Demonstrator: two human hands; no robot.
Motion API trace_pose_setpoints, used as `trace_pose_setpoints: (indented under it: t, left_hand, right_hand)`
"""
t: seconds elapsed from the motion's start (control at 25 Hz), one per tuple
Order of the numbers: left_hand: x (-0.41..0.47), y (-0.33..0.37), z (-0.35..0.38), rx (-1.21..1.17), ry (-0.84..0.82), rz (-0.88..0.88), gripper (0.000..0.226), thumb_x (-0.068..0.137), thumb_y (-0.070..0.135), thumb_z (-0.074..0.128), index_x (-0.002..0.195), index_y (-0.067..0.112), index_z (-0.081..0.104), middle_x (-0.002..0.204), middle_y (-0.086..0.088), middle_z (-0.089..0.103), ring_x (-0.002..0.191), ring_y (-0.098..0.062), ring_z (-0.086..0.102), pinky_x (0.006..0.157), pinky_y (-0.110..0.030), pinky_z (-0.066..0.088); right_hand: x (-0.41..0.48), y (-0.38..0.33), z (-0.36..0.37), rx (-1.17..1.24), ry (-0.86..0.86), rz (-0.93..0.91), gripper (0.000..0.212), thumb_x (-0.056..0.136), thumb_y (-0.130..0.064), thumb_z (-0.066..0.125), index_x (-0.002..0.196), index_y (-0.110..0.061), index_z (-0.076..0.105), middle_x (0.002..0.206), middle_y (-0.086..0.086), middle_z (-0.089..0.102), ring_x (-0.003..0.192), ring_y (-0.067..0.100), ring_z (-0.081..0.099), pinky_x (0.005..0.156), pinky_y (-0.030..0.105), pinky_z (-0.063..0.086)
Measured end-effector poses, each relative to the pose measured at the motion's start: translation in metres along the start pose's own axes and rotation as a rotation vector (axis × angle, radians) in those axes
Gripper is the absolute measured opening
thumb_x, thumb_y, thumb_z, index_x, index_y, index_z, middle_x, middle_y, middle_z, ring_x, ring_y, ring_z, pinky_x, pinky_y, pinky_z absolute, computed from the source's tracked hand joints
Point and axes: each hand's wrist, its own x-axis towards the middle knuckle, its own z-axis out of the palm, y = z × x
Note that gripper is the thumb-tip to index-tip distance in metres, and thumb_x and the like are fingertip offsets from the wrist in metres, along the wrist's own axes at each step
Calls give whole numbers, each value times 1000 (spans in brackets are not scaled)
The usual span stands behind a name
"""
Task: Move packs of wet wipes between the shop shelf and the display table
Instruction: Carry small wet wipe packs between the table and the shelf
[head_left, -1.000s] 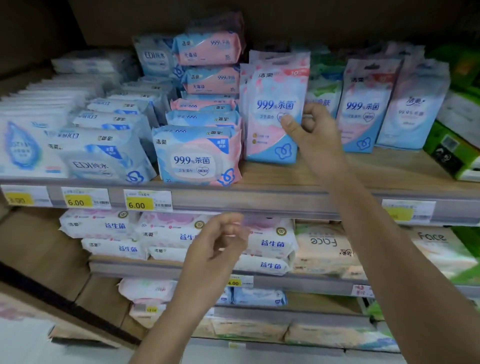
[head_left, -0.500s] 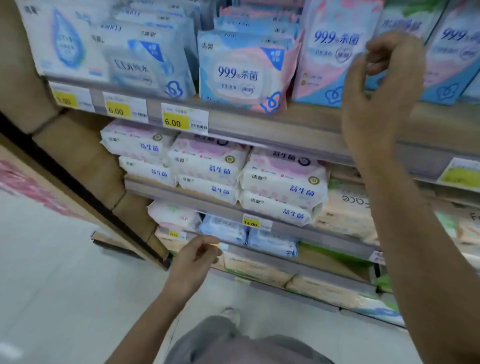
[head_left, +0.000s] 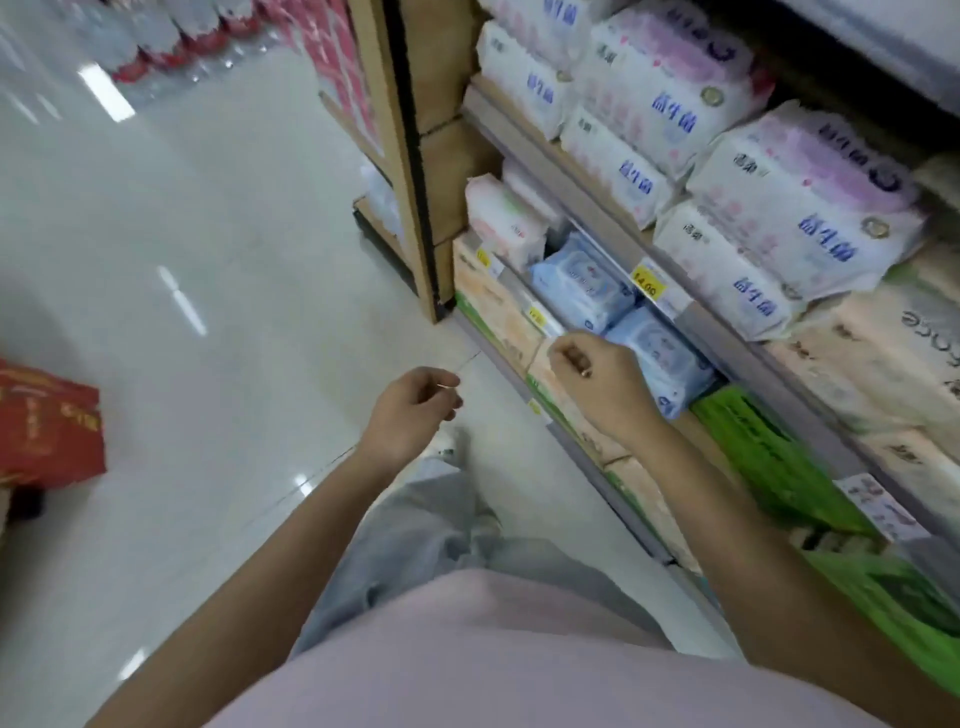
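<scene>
Blur: the whole view is smeared, and the small print on the packs and tags cannot be read.
Cut off: the white packs (head_left: 779, 208) run out of the frame at the top. The red box (head_left: 47, 421) on the floor (head_left: 208, 234) is cropped by the left edge.
Hidden: the right hand (head_left: 597, 384) covers the near left corner of the nearer of the blue packs (head_left: 582, 283). Their far ends are tucked under the board above. The right forearm crosses the green packs (head_left: 769, 457).
Blue packs: two soft, pale blue flat pouches, each with a lighter panel on top. They lie side by side and touching on a low level of the shelf (head_left: 524, 156), behind a yellow tag (head_left: 645, 283).
White packs: plump, with pink and lilac tops and blue writing. They are stacked two high on the level above the blue ones.
Right hand: it hangs in front of the nearer blue pack with its back to the camera. The fingers are loosely curled, with nothing seen in them. Whether it touches the pack cannot be told.
Left hand (head_left: 415, 410): it is over the floor, apart from the shelf, with the fingers loosely curled and holding nothing.
Below: grey trousers (head_left: 415, 530) and a pink top (head_left: 493, 649).
</scene>
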Motion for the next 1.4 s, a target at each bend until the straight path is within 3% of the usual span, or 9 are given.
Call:
trace_pose_setpoints:
  t: [0.16, 0.28, 0.4, 0.56, 0.76, 1.0, 1.16, 1.28, 1.4]
  left_hand:
    - [-47, -71, -49, -132, 233, -155, 19, 91, 12, 52, 106, 14, 63, 92, -3, 69, 78, -14, 62, 67, -23, 45]
    - [-89, -129, -89, -255, 427, -274, 19, 90, 13, 53, 107, 14, 62, 94, -4, 69, 84, -18, 64, 71, -25, 45]
    - [-139, -192, -126, -393, 613, -393, 20, 92, 14, 52, 110, 15, 61, 98, -3, 69, 87, -16, 63, 68, -25, 47]
    - [-209, -275, -172, -589, 844, -571, 19, 91, 13, 53, 108, 13, 62, 96, -5, 68, 83, -15, 62, 67, -26, 46]
    - [-270, -356, -255, -660, 937, -703, 21, 92, 12, 52, 110, 11, 61, 87, 3, 64, 84, -16, 61, 72, -28, 46]
    - [-274, -392, -390, -716, 1015, -630, 19, 92, 15, 50, 108, 15, 59, 93, 2, 65, 87, -14, 61, 69, -25, 45]
    - [-251, -414, -470, -762, 1039, -585, 16, 92, 16, 49, 106, 17, 58, 96, 1, 65, 87, -12, 62, 70, -23, 47]
    - [-228, -444, -531, -801, 1084, -592, 15, 92, 16, 50, 105, 17, 59, 95, 0, 66, 85, -13, 62, 69, -23, 46]
    - [-211, -476, -587, -854, 1110, -671, 15, 91, 15, 50, 103, 17, 59, 93, 0, 66, 83, -14, 61, 66, -23, 45]
  right_hand:
    - [-19, -4, 88, -110, -525, 53, 17, 91, -13, 57, 104, -7, 66, 93, 5, 64, 85, 16, 58, 73, 21, 41]
    - [-22, -43, 146, -213, -744, -40, 13, 92, -15, 53, 98, -14, 65, 89, 3, 62, 83, 18, 59, 71, 23, 42]
    - [-22, -112, 212, -291, -900, -207, 18, 92, -15, 52, 103, -10, 66, 92, 2, 62, 85, 18, 58, 78, 28, 46]
    - [-32, -222, 317, -348, -1020, -442, 18, 92, -15, 53, 104, -10, 66, 90, 1, 62, 89, 22, 61, 85, 33, 49]
    - [-63, -337, 438, -338, -1123, -557, 19, 94, -14, 50, 106, -8, 64, 98, 8, 65, 94, 28, 63, 85, 34, 49]
    - [-65, -389, 519, -391, -1177, -470, 14, 93, -13, 51, 102, -11, 62, 100, 11, 65, 93, 29, 65, 70, 27, 48]
    - [-39, -414, 573, -477, -1175, -422, 13, 91, -12, 52, 99, -10, 62, 97, 14, 67, 90, 31, 66, 70, 28, 48]
    - [-12, -448, 629, -527, -1199, -401, 14, 91, -11, 52, 99, -8, 63, 97, 14, 67, 84, 28, 66, 64, 23, 46]
    - [17, -508, 694, -567, -1221, -445, 13, 91, -9, 51, 98, -6, 62, 99, 17, 67, 81, 27, 64, 65, 28, 48]
